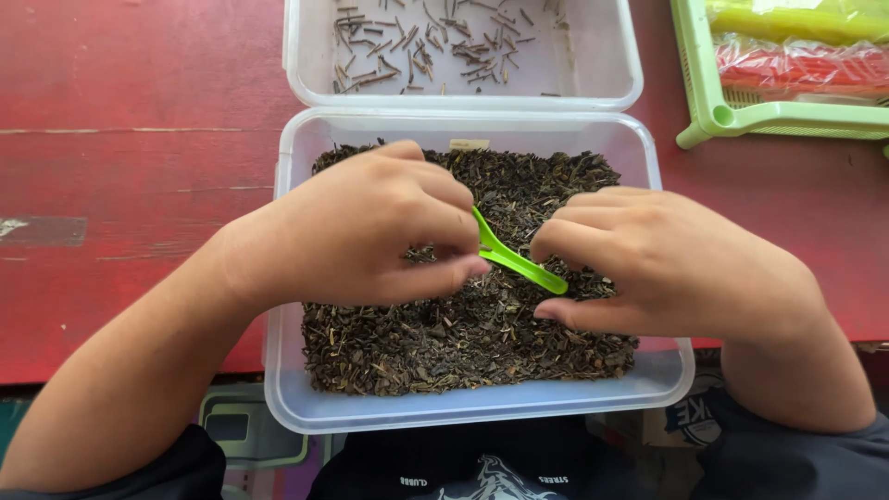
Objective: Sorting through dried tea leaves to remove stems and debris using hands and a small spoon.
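Left hand (370, 231): positioned over the left half of the tub (306, 407), knuckles up, fingers curled inward. Thumb and fingertips are pinched together on the upper end of the scoop (514, 261). The fingertips sit just above the leaves (463, 352).

Right hand (667, 264): positioned over the right half of the tub, also knuckles up, fingers curled toward the left. The thumb lies low along the leaves. The fingertips are close to the lower, rounded end of the scoop; contact with it cannot be confirmed, and whether the fingers are pressed together or slightly apart cannot be told from this view.

Scoop: bright green plastic, slim, lying at a slant between the two hands, its upper end under the left fingers and its lower end pointing toward the right hand. It rests over the middle of the tub, on or just above the leaves.

Tub: clear plastic, rectangular, filled with dark dried leaves across its whole floor. Its near edge overhangs the red table (120, 139).

Lid (602, 83): clear, lying just behind the tub and touching its far rim. It holds a scatter of thin brown stems (417, 46).

Basket (713, 102): light green, at the far right corner, well apart from the hands, containing yellow and red packets.
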